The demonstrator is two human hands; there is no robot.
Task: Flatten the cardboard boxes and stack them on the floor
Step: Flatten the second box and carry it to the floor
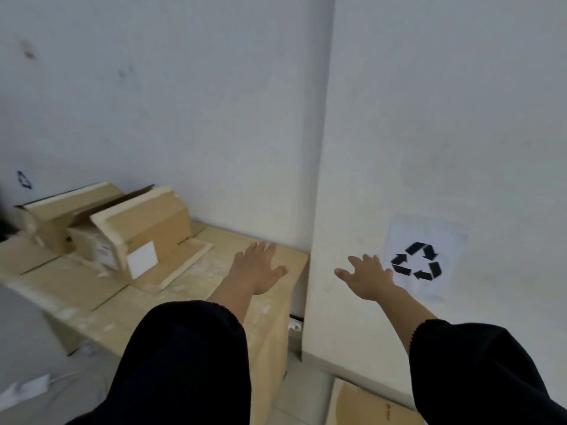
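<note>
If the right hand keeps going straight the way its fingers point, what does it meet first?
Most likely the white wall, near the paper recycling sign taped there. The right hand is open and empty, with nothing visible between it and the wall, though depth is hard to judge.

flat cardboard [368, 406]: on the floor at near right; its near part cut off by the bottom edge, its right part hidden behind the right sleeve [491, 375]; printed mark too small to read.
far box [58, 210]: at far left, partly hidden behind the nearer box [144, 231]; edges blurred.
nearer box labels: white label and printed sticker, text too blurred to read.
wooden surface [190, 289]: near part covered by the left sleeve [184, 366].
small wall mark [24, 179]: far left, blurred, shape unclear.
white object [24, 389]: near left floor, blurred, cut by the left edge; kind cannot be told.
</note>
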